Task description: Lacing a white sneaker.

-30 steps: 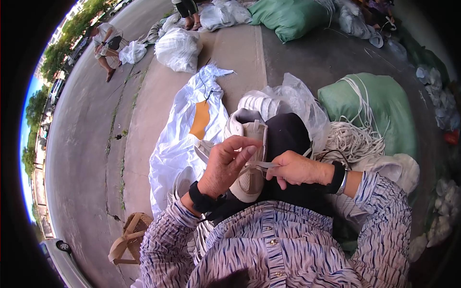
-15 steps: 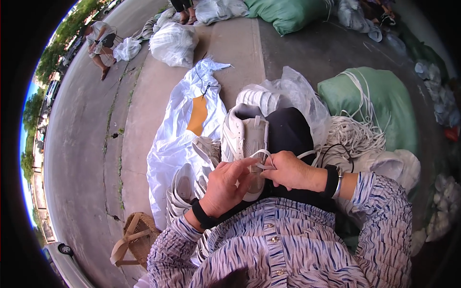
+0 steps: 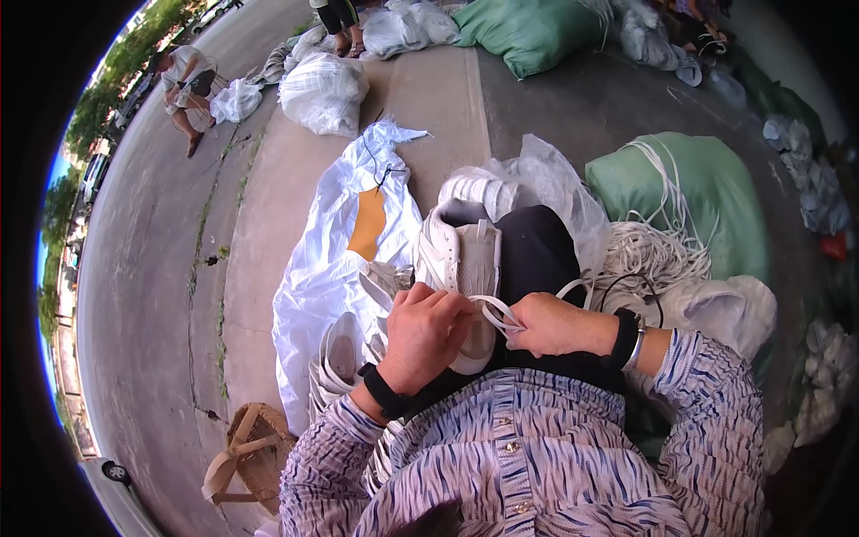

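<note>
A pale beige-white sneaker (image 3: 443, 255) rests on my lap, its toe toward me. A white shoelace (image 3: 494, 309) runs in a loop between my two hands over the front of the shoe. My left hand (image 3: 422, 333) is closed at the shoe's left side, its fingertips pinching the lace near the eyelets. On the other side, my right hand (image 3: 557, 324) grips the lace between thumb and fingers. More lace trails behind the right hand toward a heap of loose white laces (image 3: 651, 249). Other pale shoes (image 3: 340, 353) lie stacked left of my lap.
A white plastic sheet (image 3: 309, 295) with an orange patch (image 3: 366, 224) spreads at left. A green sack (image 3: 707, 197) stands at right behind the laces. A woven basket (image 3: 259, 447) sits lower left. Farther off are a stuffed clear bag (image 3: 324, 94) and a seated person (image 3: 188, 85).
My left fingers have curled closed around the lace at the shoe, having been more stretched out. My right hand has shifted slightly right, and the lace loop between the hands looks longer.
</note>
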A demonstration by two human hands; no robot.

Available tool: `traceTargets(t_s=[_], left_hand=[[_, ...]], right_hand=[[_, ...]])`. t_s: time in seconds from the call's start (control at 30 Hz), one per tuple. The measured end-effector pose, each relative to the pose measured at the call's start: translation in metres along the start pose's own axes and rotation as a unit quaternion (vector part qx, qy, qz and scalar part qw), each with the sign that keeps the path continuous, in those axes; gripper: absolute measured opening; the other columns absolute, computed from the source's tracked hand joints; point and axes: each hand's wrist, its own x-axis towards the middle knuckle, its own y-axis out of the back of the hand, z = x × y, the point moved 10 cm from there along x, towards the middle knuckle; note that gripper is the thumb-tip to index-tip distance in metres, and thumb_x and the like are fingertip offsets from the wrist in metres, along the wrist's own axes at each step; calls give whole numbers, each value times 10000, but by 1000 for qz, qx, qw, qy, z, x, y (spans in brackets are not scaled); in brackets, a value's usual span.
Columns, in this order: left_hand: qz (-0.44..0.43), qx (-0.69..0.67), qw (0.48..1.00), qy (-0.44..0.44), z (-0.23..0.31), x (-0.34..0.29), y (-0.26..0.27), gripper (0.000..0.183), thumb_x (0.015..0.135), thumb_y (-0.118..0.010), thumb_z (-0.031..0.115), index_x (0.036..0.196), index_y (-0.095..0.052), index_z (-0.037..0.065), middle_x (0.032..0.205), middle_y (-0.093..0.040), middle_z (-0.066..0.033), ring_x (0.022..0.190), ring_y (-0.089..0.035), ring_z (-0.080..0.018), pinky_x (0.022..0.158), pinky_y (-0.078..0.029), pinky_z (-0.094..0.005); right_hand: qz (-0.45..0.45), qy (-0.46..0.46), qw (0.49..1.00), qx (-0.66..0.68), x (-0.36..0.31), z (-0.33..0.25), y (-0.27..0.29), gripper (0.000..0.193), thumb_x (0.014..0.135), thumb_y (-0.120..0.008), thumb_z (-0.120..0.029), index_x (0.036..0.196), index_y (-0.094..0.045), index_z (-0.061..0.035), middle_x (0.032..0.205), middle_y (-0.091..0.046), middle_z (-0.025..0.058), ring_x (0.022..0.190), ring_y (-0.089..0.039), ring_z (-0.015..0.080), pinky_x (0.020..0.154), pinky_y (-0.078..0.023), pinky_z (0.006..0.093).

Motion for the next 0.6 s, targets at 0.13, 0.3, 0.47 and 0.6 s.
traceTargets(t_s=[0.13, 0.3, 0.47, 0.6], left_hand=[[-37, 81, 995, -44, 14, 3, -11, 184, 699, -646, 125, 878, -618, 156, 726, -607, 9, 762, -546, -198, 768, -371, -349], [-94, 158, 980, -80, 28, 14, -26, 151, 730, -621, 175, 880, -610, 167, 724, -606, 36, 745, -550, -177, 749, -359, -346], [-139, 144, 979, -39, 23, 22, -32, 71, 766, -594, 190, 827, -576, 158, 728, -613, 14, 790, -573, -202, 767, -368, -379], [-137, 133, 981, -32, 22, 16, -34, 130, 764, -590, 181, 888, -563, 151, 765, -616, -10, 827, -571, -215, 777, -372, -389]], right_hand=[[70, 22, 992, 98, -16, 5, 16, 120, 809, -625, -134, 811, -613, -14, 558, -578, 33, 475, -549, 101, 483, -441, 272], [215, 155, 959, -98, -39, -33, 40, 153, 784, -631, -179, 803, -596, -31, 678, -605, 172, 676, -622, 345, 588, -482, 404], [273, 223, 920, -170, -54, -59, 52, 140, 781, -624, -163, 754, -566, -38, 678, -593, 165, 671, -604, 355, 582, -475, 416], [82, 115, 989, 33, -32, -26, 40, 214, 827, -640, -239, 761, -610, -38, 569, -537, 57, 478, -538, 163, 455, -412, 281]])
